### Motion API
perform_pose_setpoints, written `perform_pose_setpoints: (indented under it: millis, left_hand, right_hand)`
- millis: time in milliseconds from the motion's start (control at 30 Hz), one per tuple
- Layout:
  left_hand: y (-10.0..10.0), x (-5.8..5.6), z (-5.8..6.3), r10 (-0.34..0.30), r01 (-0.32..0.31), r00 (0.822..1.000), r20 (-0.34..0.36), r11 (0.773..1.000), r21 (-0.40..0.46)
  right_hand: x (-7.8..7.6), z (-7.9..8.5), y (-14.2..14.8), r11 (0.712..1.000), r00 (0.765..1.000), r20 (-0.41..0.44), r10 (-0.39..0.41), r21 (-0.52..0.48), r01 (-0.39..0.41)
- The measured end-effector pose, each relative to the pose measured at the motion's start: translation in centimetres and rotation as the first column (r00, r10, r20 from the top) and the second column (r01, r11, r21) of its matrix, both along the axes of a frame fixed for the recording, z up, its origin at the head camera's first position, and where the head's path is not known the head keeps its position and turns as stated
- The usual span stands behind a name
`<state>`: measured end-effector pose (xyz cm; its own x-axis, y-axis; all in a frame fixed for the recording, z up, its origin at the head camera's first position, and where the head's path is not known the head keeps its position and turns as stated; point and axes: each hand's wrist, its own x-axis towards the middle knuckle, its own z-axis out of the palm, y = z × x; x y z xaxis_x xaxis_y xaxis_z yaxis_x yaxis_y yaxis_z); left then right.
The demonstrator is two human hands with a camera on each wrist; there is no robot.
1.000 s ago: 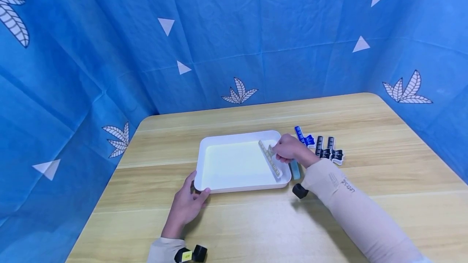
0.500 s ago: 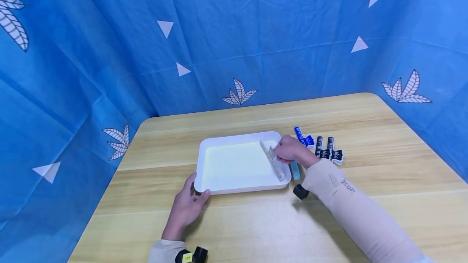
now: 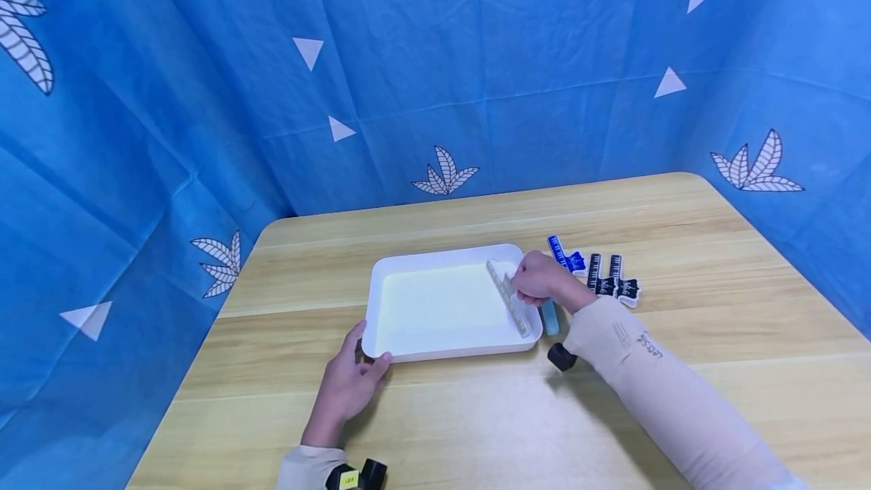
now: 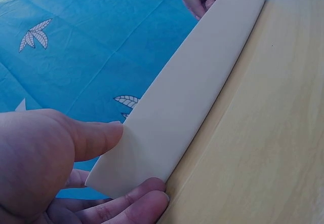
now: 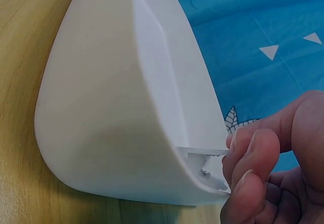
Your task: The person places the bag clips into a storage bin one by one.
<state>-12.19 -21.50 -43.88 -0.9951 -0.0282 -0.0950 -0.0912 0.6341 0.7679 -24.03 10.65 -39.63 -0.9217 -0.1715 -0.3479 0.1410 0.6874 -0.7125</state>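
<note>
A shallow white tray (image 3: 452, 355) lies on the wooden table. My left hand (image 3: 345, 384) grips its near left corner; in the left wrist view, the thumb rests by the rim and the fingers (image 4: 147, 187) reach under the lower edge. Inside the tray's right end, my right hand (image 3: 537, 277) pinches a white clip with a piano-key pattern (image 3: 507, 301), close over the tray floor. The right wrist view shows part of the clip (image 5: 200, 152) past the tray wall (image 5: 96, 107), beside the fingertips. The curled fingers hide its handle.
Right of the tray lie a dark blue piano-key clip (image 3: 559, 254) and two black clips (image 3: 594, 274) side by side. A light blue clip (image 3: 550, 317) sits against the tray's right side, partly under my right wrist. A blue patterned curtain (image 3: 435, 82) hangs behind the table.
The white clip has shifted slightly right and towards me, and its patterned face has tilted. My left hand stays on the tray corner.
</note>
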Motion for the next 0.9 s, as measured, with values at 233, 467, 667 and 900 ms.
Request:
perform_pose_setpoints:
  millis: [233,467,667,900]
  left_hand:
    - [0.01,0.01,0.03,-0.003,0.003,1.0,-0.001,1.0,0.009]
    - [-0.02,-0.01,-0.02,-0.006,0.007,1.0,-0.006,1.0,0.02]
    - [0.06,0.08,0.07,-0.005,0.005,1.0,-0.004,1.0,0.031]
    - [0.13,0.12,0.11,-0.013,0.013,1.0,-0.019,1.0,0.021]
  right_hand:
    - [0.28,0.31,0.22,1.0,1.0,0.017,-0.009,-0.012,0.009]
    - [0.36,0.38,0.46,1.0,1.0,0.02,0.006,0.001,-0.006]
    - [0.25,0.14,0.64,0.999,1.0,0.01,0.017,0.035,-0.017]
    - [0.14,0.09,0.63,0.998,1.0,0.019,0.017,0.067,-0.018]
